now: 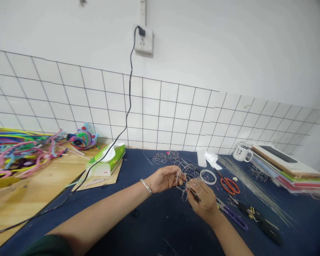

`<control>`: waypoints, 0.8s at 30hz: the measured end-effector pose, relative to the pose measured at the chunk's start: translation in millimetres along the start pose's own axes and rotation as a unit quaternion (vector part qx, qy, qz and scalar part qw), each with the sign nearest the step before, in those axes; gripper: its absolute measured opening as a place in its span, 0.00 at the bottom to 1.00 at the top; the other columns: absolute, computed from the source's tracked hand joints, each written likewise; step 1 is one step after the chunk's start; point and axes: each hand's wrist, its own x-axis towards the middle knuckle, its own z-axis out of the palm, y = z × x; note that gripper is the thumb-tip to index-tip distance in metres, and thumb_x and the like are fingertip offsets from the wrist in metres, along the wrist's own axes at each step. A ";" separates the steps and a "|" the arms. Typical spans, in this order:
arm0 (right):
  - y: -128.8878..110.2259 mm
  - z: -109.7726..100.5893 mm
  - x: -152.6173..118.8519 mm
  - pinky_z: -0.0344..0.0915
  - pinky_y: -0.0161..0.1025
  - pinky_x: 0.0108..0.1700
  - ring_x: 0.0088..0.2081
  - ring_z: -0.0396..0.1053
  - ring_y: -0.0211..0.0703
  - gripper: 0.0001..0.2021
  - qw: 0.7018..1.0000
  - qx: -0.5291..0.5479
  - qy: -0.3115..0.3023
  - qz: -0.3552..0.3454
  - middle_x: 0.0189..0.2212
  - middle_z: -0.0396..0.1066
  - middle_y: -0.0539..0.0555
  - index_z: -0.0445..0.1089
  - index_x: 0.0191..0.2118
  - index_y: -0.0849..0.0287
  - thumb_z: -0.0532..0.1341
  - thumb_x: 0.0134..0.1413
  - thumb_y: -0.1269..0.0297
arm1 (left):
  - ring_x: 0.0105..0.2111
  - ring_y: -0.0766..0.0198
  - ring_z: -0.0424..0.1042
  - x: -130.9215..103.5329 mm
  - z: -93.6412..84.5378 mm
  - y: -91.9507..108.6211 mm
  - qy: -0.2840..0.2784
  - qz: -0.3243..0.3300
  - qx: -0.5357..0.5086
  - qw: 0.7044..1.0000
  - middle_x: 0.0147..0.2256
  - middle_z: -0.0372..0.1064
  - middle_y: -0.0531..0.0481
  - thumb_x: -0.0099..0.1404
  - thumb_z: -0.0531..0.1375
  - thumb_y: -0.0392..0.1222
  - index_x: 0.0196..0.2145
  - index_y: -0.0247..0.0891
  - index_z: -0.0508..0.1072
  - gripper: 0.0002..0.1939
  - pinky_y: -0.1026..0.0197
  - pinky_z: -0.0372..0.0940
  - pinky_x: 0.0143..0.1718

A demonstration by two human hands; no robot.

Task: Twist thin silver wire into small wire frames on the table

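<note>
My left hand, with a silver bracelet at its wrist, pinches a tangle of thin silver wire above the dark blue cloth. Close by on the right, my right hand is closed around a slim dark tool, its tip at the wire. Loops of wire stand out between and over both hands. The fine detail where the fingertips meet is too small to tell. Just beyond the hands lie more wire coils and a round clear ring with small beads in it.
Orange-handled scissors, purple snips, black pliers and straight wires lie right. Behind them are a mug and stacked books. A tissue pack, black cable and pipe cleaners are left.
</note>
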 end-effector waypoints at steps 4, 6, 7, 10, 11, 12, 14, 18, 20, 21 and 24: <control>-2.4 -0.3 1.6 0.68 0.42 0.42 0.39 0.68 0.43 0.17 1.000 0.002 -0.003 -0.004 0.35 0.69 0.56 0.64 0.44 0.57 0.56 0.48 0.79 | 0.28 0.63 0.69 0.9 0.6 0.0 0.023 0.002 0.026 0.999 0.31 0.67 0.44 0.57 0.58 0.42 0.31 0.33 0.68 0.08 0.66 0.59 0.25; -3.6 -0.7 2.0 0.68 0.42 0.41 0.39 0.68 0.43 0.17 1.000 0.002 -0.009 0.007 0.36 0.69 0.57 0.64 0.46 0.58 0.56 0.48 0.78 | 0.28 0.64 0.69 0.7 0.9 0.3 0.031 0.002 0.055 0.998 0.30 0.67 0.46 0.56 0.60 0.42 0.32 0.33 0.68 0.09 0.66 0.59 0.25; -4.0 -0.9 2.0 0.68 0.42 0.41 0.39 0.68 0.43 0.18 1.000 0.002 -0.012 0.011 0.36 0.69 0.57 0.64 0.46 0.58 0.56 0.49 0.78 | 0.27 0.64 0.69 0.5 1.0 0.6 0.033 0.003 0.072 0.997 0.29 0.67 0.46 0.56 0.60 0.42 0.32 0.33 0.68 0.09 0.66 0.59 0.26; -4.2 -1.4 1.4 0.68 0.42 0.42 0.40 0.68 0.44 0.19 1.000 -0.004 -0.018 0.017 0.36 0.69 0.57 0.63 0.48 0.58 0.56 0.49 0.77 | 0.24 0.68 0.66 -0.2 1.3 2.4 0.047 0.020 0.127 0.991 0.26 0.65 0.49 0.55 0.62 0.41 0.32 0.33 0.69 0.09 0.66 0.58 0.26; -4.1 -1.6 1.2 0.68 0.42 0.42 0.41 0.68 0.44 0.20 1.000 -0.007 -0.019 0.016 0.37 0.69 0.57 0.63 0.48 0.58 0.56 0.48 0.77 | 0.24 0.70 0.64 -0.3 1.4 3.4 0.052 0.027 0.144 0.988 0.25 0.64 0.50 0.54 0.62 0.41 0.31 0.33 0.70 0.09 0.66 0.57 0.26; -4.0 -1.7 0.9 0.68 0.43 0.42 0.41 0.67 0.45 0.21 1.000 -0.009 -0.018 0.015 0.37 0.69 0.57 0.62 0.49 0.58 0.56 0.48 0.77 | 0.23 0.71 0.63 -0.5 1.6 4.5 0.055 0.031 0.158 0.986 0.25 0.64 0.51 0.54 0.62 0.40 0.32 0.33 0.70 0.09 0.66 0.57 0.26; -3.7 -1.8 0.3 0.67 0.43 0.44 0.42 0.67 0.45 0.23 1.000 -0.011 -0.019 0.011 0.39 0.69 0.58 0.60 0.51 0.59 0.57 0.47 0.78 | 0.23 0.71 0.61 -0.7 2.3 6.9 0.055 0.032 0.175 0.983 0.24 0.63 0.51 0.54 0.63 0.40 0.32 0.32 0.71 0.09 0.67 0.56 0.27; -2.9 -0.8 -1.7 0.67 0.44 0.43 0.42 0.67 0.45 0.25 0.999 -0.009 -0.028 0.013 0.39 0.68 0.58 0.58 0.53 0.59 0.57 0.46 0.78 | 0.25 0.71 0.60 -1.5 6.2 10.4 0.053 0.035 0.185 0.981 0.26 0.63 0.50 0.54 0.62 0.39 0.32 0.31 0.73 0.09 0.67 0.55 0.28; -2.7 -0.3 -2.6 0.67 0.43 0.42 0.41 0.67 0.46 0.25 0.999 -0.010 -0.039 0.018 0.39 0.68 0.58 0.58 0.53 0.59 0.57 0.46 0.77 | 0.26 0.71 0.60 -2.3 8.6 11.2 0.051 0.035 0.185 0.981 0.27 0.64 0.49 0.53 0.62 0.37 0.33 0.31 0.73 0.09 0.67 0.55 0.29; -2.8 -0.2 -2.9 0.67 0.43 0.41 0.40 0.67 0.46 0.25 0.999 -0.010 -0.044 0.021 0.38 0.68 0.58 0.58 0.53 0.59 0.57 0.47 0.77 | 0.26 0.70 0.61 -2.8 9.6 11.4 0.049 0.034 0.183 0.981 0.28 0.65 0.48 0.53 0.62 0.37 0.33 0.31 0.73 0.09 0.66 0.55 0.29; -3.6 -1.0 -2.7 0.67 0.43 0.41 0.40 0.67 0.46 0.25 0.998 -0.010 -0.060 0.026 0.38 0.68 0.57 0.58 0.54 0.58 0.57 0.47 0.76 | 0.29 0.67 0.63 -4.1 11.5 11.8 0.031 0.022 0.183 0.982 0.32 0.68 0.45 0.51 0.61 0.34 0.36 0.31 0.73 0.12 0.65 0.56 0.31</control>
